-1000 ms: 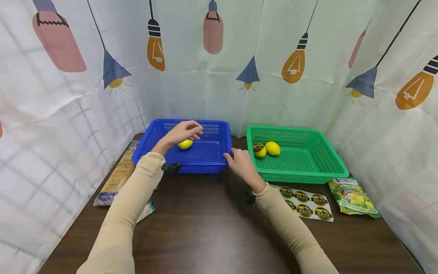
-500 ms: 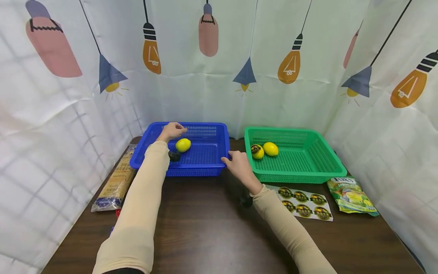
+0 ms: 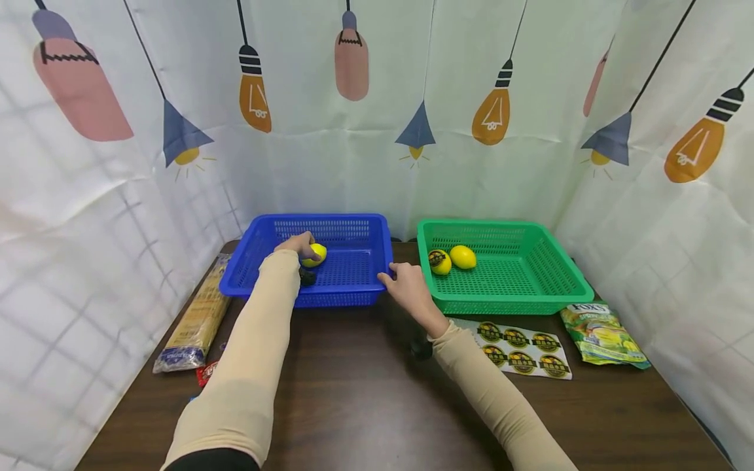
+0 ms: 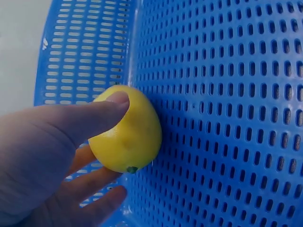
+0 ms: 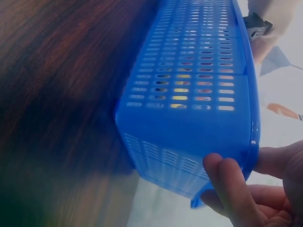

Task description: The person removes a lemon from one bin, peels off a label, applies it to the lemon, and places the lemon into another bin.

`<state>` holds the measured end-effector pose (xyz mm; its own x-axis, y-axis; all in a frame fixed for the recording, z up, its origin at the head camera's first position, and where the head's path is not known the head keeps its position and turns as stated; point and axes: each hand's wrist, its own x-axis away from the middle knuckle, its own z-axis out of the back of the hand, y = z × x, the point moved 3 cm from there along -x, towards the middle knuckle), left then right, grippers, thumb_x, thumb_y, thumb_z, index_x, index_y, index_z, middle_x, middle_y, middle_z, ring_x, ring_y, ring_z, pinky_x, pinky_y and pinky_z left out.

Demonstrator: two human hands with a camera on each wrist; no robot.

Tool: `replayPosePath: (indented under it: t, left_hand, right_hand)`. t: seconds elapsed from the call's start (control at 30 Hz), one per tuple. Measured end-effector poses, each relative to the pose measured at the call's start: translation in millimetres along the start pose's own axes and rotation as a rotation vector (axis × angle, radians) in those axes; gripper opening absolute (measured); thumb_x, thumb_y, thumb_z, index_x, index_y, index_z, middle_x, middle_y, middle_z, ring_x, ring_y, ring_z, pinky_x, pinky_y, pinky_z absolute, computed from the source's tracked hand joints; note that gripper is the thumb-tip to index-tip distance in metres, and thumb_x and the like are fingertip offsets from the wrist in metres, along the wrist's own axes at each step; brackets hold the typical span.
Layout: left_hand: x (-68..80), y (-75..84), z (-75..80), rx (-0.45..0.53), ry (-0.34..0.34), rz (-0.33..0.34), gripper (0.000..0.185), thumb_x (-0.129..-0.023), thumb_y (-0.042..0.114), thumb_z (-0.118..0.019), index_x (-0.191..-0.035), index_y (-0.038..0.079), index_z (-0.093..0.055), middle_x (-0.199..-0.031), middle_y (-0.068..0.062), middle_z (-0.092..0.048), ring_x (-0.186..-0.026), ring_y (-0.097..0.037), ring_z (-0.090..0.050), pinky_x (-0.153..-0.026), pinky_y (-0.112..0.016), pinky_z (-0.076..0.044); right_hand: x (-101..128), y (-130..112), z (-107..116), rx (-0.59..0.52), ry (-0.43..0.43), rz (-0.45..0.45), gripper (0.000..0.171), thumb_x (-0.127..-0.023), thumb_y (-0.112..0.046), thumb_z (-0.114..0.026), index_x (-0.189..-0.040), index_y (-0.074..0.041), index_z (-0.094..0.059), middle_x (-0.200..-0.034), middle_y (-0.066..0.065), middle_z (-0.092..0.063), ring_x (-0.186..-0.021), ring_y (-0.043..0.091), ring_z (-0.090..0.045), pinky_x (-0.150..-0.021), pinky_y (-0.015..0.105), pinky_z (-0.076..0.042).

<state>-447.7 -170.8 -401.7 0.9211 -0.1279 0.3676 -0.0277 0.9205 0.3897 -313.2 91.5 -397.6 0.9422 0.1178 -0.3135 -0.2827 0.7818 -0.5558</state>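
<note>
While the left hand (image 3: 299, 245) curls thumb and fingers round the smooth yellow oval lemon (image 4: 127, 130) on the perforated blue plastic basket's (image 3: 353, 267) floor, its stem end points away from the palm; the right hand (image 3: 406, 288) pinches the basket's near right corner.

One readable word: "FOX'S" on a candy bag

On the green and yellow plastic bag (image 3: 602, 334), lying on the dark wooden table (image 3: 365, 399) just to the right of the green plastic basket (image 3: 565, 288), the white band at the top carries the brand "FOX'S" in dark letters. The white sheet of round dark stickers (image 3: 523, 348) in front of this basket has yellow print, but it is too small to read. The long clear packet with yellow-brown label (image 3: 194, 317), far to the left of the basket, also has print that cannot be read.
</note>
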Motion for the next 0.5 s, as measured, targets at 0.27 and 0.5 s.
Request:
replayPosePath:
  t: [0.27, 0.5]
  left_hand:
    - [5.2, -1.0, -10.2, -0.023, -0.085, 0.008, 0.052, -0.094, 0.031, -0.066, -0.133, 0.004, -0.043, -0.128, -0.022, -0.051, -0.108, -0.031, -0.050, -0.092, -0.042, -0.048]
    - [-1.6, 9.8, 3.6, 0.119, -0.098, -0.208, 0.052, -0.101, 0.029, -0.054, -0.136, -0.007, -0.043, -0.124, -0.023, -0.051, -0.102, -0.029, -0.050, -0.097, -0.046, -0.048]
  right_hand:
    - [1.6, 0.5, -5.0, -0.013, -0.031, -0.030, 0.043, -0.096, -0.028, -0.067, -0.126, 0.003, -0.066, -0.077, 0.015, -0.071, -0.047, 0.010, -0.040, -0.046, 0.017, -0.029]
    - [0.7, 0.3, -2.8, -0.023, -0.027, -0.006, 0.029, -0.098, -0.025, -0.063, -0.106, 0.001, -0.072, -0.055, 0.000, -0.044, -0.045, 0.010, -0.043, -0.044, 0.018, -0.030]
